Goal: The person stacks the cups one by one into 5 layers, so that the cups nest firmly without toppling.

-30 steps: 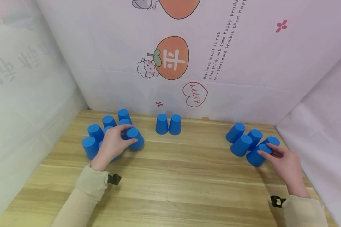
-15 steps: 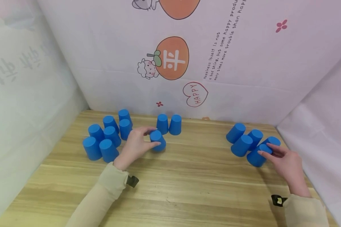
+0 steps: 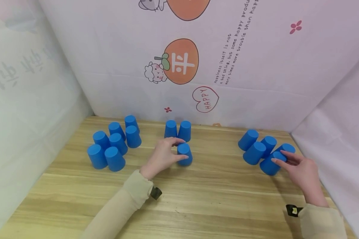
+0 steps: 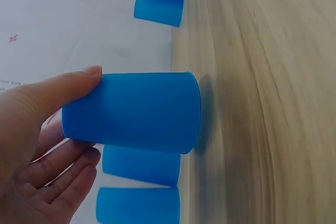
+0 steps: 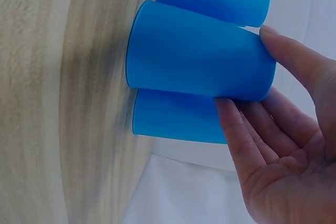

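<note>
My left hand point(image 3: 163, 156) pinches an upside-down blue cup point(image 3: 184, 154) near its top, between thumb and fingers. In the left wrist view a shadow lies by the rim of that held cup point(image 4: 131, 111); whether it touches the wood I cannot tell. Just behind it stand two more blue cups, a left one point(image 3: 171, 128) and a right one point(image 3: 185, 130). Over on the right, my right hand point(image 3: 302, 171) holds the upper end of another blue cup point(image 3: 270, 165), the front one of a group. The right wrist view shows this cup point(image 5: 199, 53) between thumb and fingers.
Several upside-down blue cups point(image 3: 115, 159) stand in rows at the left of the wooden table point(image 3: 197, 205). More blue cups point(image 3: 253, 153) stand close together beside my right hand. A printed white cloth point(image 3: 251, 66) rises along the table's back edge, with cloth at both sides.
My left hand has carried its cup rightward from the left group to a place in front of the two middle cups. My right hand stays at its cup.
</note>
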Demonstrator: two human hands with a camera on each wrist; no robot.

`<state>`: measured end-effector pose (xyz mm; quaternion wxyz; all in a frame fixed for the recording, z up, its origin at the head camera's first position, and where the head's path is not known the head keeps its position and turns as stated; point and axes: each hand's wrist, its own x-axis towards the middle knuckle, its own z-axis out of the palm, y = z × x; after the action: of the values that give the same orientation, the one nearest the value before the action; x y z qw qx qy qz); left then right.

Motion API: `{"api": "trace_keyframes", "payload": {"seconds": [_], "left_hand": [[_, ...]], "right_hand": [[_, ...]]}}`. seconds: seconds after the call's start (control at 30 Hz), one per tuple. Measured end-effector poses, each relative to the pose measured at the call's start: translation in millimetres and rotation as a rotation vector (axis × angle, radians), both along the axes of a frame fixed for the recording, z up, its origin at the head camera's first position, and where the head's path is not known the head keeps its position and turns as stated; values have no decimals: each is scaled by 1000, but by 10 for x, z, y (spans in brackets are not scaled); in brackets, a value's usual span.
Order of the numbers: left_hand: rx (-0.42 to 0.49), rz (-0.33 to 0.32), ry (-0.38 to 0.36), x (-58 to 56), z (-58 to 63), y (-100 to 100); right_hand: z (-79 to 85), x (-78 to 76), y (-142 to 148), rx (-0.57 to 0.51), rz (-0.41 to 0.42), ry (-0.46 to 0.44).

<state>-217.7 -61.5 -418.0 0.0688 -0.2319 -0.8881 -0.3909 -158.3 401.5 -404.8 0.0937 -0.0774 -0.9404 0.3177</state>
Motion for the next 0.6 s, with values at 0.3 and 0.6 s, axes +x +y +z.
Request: {"api": "trace_keyframes", "payload": {"seconds": [0.3,0.6], "left_hand": [[25,-64,-1,-67,35,296],[5,-70,87,-246,368,495]], "right_hand": [[9,-1,8,4,-7,-19],[15,-8,16,19,10,-1]]}}
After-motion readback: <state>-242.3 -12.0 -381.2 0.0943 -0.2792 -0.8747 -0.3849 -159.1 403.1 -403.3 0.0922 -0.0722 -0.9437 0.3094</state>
